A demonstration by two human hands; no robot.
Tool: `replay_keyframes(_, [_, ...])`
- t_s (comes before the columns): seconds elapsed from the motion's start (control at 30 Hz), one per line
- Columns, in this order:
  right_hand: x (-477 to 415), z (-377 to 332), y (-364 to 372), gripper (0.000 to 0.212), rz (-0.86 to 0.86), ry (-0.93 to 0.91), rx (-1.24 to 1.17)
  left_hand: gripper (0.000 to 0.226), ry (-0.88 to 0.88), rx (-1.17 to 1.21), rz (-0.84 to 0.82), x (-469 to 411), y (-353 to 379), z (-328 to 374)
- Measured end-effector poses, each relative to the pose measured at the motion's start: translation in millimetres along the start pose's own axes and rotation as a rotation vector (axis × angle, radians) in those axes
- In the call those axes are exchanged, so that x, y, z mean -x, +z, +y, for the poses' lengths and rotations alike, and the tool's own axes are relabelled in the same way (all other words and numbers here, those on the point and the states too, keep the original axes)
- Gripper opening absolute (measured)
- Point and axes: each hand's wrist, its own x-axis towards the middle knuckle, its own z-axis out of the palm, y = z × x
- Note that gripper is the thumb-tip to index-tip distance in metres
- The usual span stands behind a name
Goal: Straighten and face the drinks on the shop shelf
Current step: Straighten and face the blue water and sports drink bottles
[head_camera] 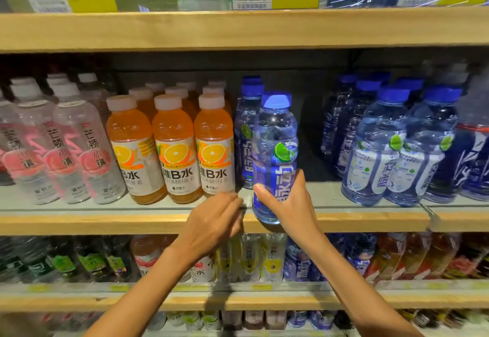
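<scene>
Blue-capped and blue-labelled, the drink bottle (275,151) stands upright at the front edge of the middle shelf (105,221), its label turned outward. The right hand (288,204) grips it round the lower label, thumb on the left side. The left hand (214,220) hovers just beside the bottle's left, fingers loosely curled and holding nothing. Orange drinks (174,151) line the front edge further left. More blue bottles (383,151) stand toward the right end.
</scene>
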Motion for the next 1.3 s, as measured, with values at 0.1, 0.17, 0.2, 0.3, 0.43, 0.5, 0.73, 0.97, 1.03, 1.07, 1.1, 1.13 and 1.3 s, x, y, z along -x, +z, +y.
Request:
replay_keyframes(0.1, [-6.5,4.2,12.4,0.057,0.056,0.003,0.046,0.023,0.2,-0.056,-0.024,10.8,8.2,-8.5])
replay_keyframes(0.17, [-10.7,5.4,20.4,0.059,0.102,-0.008,0.104,0.025,0.254,-0.084,-0.031,15.3,10.7,-12.4])
replay_keyframes(0.2, [-12.4,5.4,24.5,0.059,0.124,-0.016,0.129,0.026,0.265,-0.098,-0.032,17.1,11.8,-13.7])
replay_keyframes(0.3, [-14.9,4.9,34.0,0.059,0.187,-0.037,0.163,0.028,0.273,-0.106,-0.028,20.6,14.3,-15.8])
replay_keyframes(0.43, [-20.6,4.2,41.1,0.059,0.215,-0.039,0.177,0.029,0.273,-0.095,-0.032,23.0,15.3,-15.7])
replay_keyframes(0.5, [-25.2,3.8,44.4,0.058,0.211,-0.031,0.183,0.028,0.27,-0.091,-0.029,22.5,15.2,-15.4])
replay_keyframes(0.73, [-37.2,4.2,54.9,0.06,0.255,0.001,0.24,0.026,0.254,-0.075,-0.018,18.5,12.0,-13.6])
replay_keyframes(0.97, [-31.8,5.6,39.2,0.063,0.129,0.055,0.133,0.024,0.192,-0.032,-0.055,12.0,5.5,-8.6])
replay_keyframes(1.03, [-22.6,6.2,21.2,0.064,0.129,0.023,0.099,0.022,0.161,-0.014,-0.046,7.3,4.6,-2.0])
replay_keyframes(1.07, [-17.1,6.6,9.9,0.062,0.157,-0.012,0.087,0.022,0.15,-0.002,-0.037,3.6,5.1,3.4])
replay_keyframes(1.1, [-11.5,6.9,-2.5,0.057,0.204,-0.053,0.075,0.021,0.143,0.013,-0.026,-1.8,6.7,10.4])
replay_keyframes(1.13, [-5.9,7.2,-16.1,0.05,0.265,-0.091,0.068,0.021,0.138,0.03,-0.013,-8.7,9.0,18.2])
replay_keyframes(1.3, [10.5,10.7,-78.5,0.029,0.576,-0.123,0.199,0.029,0.153,0.099,-0.055,-57.1,27.4,56.9])
